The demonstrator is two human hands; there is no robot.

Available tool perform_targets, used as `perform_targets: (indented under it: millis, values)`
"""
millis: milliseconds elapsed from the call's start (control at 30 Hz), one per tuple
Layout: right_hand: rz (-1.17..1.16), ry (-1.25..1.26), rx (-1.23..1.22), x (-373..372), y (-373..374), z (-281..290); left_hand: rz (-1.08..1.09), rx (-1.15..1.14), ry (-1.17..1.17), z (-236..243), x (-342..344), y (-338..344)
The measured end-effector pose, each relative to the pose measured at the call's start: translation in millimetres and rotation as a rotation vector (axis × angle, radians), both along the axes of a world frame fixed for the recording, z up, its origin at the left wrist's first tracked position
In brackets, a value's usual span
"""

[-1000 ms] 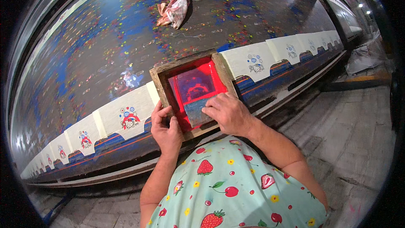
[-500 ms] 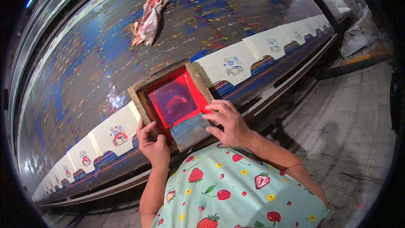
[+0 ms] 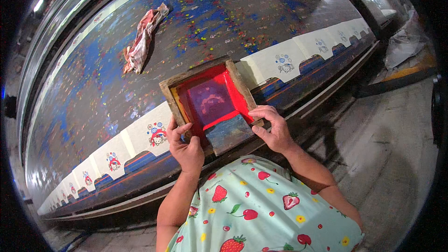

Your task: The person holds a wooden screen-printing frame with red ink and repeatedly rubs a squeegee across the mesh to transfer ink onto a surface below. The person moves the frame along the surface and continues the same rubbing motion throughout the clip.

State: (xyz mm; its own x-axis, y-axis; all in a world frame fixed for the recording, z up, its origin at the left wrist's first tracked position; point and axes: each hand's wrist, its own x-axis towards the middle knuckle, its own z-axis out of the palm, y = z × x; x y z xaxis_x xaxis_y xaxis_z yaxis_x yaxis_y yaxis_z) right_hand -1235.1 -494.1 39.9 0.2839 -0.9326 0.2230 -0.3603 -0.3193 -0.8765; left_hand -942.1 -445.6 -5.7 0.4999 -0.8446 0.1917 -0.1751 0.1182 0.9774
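Both my hands hold a small wooden screen-printing frame point(image 3: 243, 83) at the near edge of the long table. Red ink lines its inner sides, and its mesh point(image 3: 211, 101) looks purple with a paler mark in the middle. A flat grey-blue squeegee point(image 3: 228, 135) leans at the frame's near end, between my hands. My left hand point(image 3: 186, 149) grips the left side, fingers over the wood. My right hand point(image 3: 275, 129) pinches the near right corner. A cream fabric piece point(image 3: 144, 123) with a blue, red and black print lies to the left. What lies under the frame is hidden.
Similar fabric pieces point(image 3: 275, 65) line the table edge on the right, printed in blue and black without red. A crumpled, red-stained rag point(image 3: 143, 39) lies on the ink-spattered tabletop point(image 3: 186, 28). Clear plastic sheeting point(image 3: 406, 46) is bunched beyond the table's right side, above the concrete floor point(image 3: 373, 144).
My right hand has gone from spread fingers beside the squeegee to a grip on the frame's right corner. The view has shifted; the rag appears farther left.
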Motion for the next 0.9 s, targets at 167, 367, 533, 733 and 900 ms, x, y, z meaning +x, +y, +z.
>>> perform_targets:
  millis: [167,367,533,733,900]
  values:
    - [0.051,0.017,0.0,-47,-22,-1,0.013,0.03,0.046,-3,-41,-14]
    - [0.133,0.003,-0.016,-69,-30,-1,0.051,0.084,0.084,-1,-56,-16]
    - [0.17,-0.014,-0.048,-73,-33,-4,0.049,0.07,0.172,-7,-54,-16]
    - [0.132,-0.013,-0.029,-67,-31,-1,0.063,0.124,0.135,-17,-49,-15]
    - [0.287,0.301,-0.377,-52,-21,10,0.03,0.129,0.099,-22,-43,-13]
